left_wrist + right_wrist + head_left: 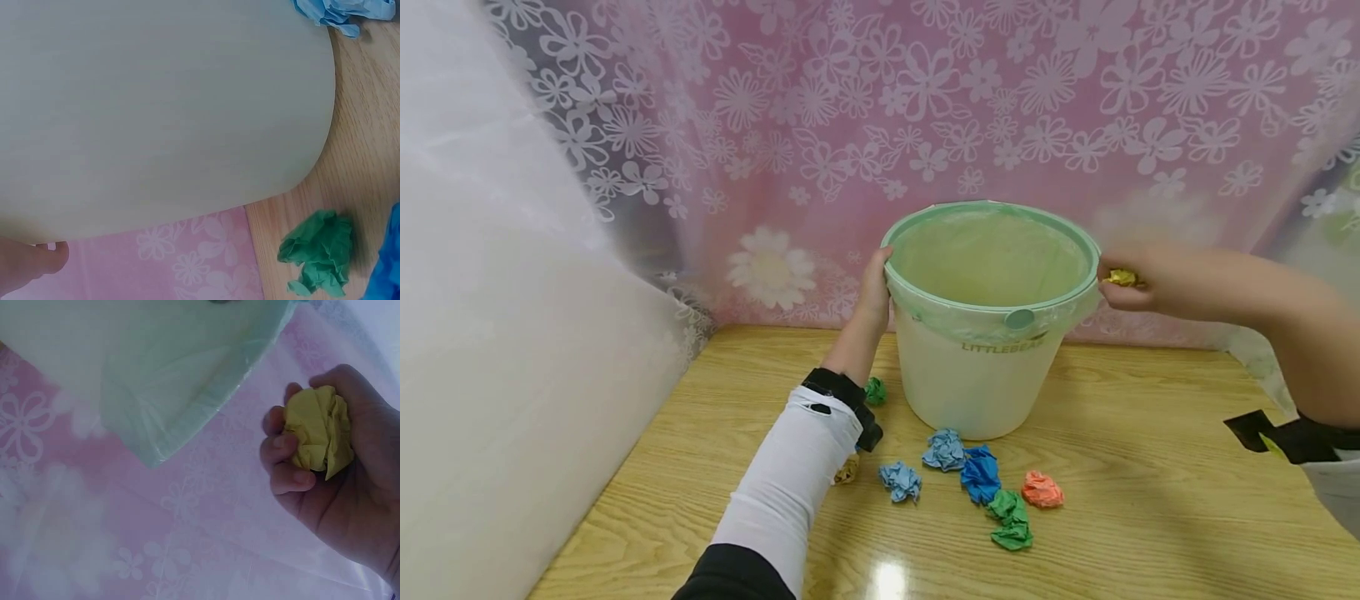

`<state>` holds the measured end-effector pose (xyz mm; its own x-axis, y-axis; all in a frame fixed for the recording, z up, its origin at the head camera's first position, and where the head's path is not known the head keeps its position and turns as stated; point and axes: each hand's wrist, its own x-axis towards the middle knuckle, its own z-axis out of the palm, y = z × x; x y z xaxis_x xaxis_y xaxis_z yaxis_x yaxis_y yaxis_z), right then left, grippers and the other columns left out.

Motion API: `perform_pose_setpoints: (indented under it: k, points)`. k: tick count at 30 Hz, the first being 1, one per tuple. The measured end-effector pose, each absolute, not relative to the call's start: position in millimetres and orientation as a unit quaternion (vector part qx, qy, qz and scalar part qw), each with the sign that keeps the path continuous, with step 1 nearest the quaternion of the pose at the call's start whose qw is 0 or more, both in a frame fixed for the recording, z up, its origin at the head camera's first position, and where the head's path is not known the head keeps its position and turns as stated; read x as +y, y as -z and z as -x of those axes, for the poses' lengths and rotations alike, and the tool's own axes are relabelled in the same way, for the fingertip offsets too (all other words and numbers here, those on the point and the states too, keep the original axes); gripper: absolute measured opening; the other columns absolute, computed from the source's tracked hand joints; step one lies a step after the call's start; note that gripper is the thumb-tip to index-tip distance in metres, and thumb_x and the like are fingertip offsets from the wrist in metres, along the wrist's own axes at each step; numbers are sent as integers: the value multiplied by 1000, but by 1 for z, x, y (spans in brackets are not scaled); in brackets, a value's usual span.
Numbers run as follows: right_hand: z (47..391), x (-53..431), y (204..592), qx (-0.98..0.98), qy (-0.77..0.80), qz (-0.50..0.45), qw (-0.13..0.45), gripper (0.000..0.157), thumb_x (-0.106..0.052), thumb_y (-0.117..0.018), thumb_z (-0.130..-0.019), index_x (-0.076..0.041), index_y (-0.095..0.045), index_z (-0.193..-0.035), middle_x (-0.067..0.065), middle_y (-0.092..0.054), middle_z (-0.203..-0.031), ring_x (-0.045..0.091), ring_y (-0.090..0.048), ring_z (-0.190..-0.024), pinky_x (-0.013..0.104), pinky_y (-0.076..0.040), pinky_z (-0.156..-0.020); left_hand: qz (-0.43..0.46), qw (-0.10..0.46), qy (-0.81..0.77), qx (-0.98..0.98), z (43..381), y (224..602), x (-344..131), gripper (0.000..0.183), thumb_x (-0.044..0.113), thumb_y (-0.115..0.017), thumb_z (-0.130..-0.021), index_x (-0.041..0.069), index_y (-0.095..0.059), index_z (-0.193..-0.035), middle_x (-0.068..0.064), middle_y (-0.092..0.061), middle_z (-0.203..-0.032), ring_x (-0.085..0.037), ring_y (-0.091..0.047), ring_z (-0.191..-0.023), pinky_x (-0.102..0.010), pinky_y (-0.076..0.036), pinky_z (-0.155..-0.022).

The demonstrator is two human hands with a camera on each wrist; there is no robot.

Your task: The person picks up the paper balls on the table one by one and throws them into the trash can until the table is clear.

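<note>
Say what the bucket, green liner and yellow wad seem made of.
Bucket: probably rigid plastic with a smooth finish, judging by its even, pale surface. Green liner: likely thin plastic film, translucent and wrinkled. Yellow wad: looks like crumpled paper, given its sharp creases; matte or shiny is unclear.

The white-sleeved left arm [790, 483] is pointing forward, the bare left hand [872, 287] holding its thumb [883, 253] uppermost; the bare right hand [1157, 271] is holding its fingers [279, 444] curled, its arm [1311, 358] slanting leftward.
</note>
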<state>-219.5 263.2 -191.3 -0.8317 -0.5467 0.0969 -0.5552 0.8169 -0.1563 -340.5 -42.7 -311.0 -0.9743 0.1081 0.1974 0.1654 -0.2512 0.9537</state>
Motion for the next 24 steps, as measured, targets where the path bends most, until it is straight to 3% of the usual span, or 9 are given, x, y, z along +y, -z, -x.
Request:
perform_pose_setpoints:
  k: [4,8,14,24]
  points:
    - [225,258,181,-954,-90,-277,75,6,-13,-53,-98,-12,-58,-97,-1,-54,-85,10,-44,-73,28,-39,-64,111,18,783,-612,340,311,-43,41,41,-32,-99,13,-47,-73,1,-46,-65,-11,-48,-64,-36,-35,-92]
    - [228,252,174,-951,-102,-269,114,15,-17,-47,-101,-9,-59,-105,4,-60,-95,15,-48,-79,31,-42,-68,116,15,783,-611,340,311,-43,43,42,-32,-99,8,-47,-75,1,-47,-64,-12,-48,-62,-36,-36,-91]
    - [234,241,172,-935,-121,-284,173,17,-15,-48,-100,-6,-60,-107,6,-58,-94,16,-46,-78,28,-39,-66,118,16,781,-613,342,312,-43,44,43,-32,-98,10,-47,-74,2,-47,-63,-12,-49,-62,-36,-35,-92]
    - [260,217,185,-934,-185,-232,201,33,-26,-36,-102,0,-54,-113,18,-54,-109,31,-47,-95,48,-41,-81,108,8,784,-612,342,311,-43,42,43,-33,-98,12,-48,-72,2,-47,-63,-11,-49,-62,-38,-33,-97]
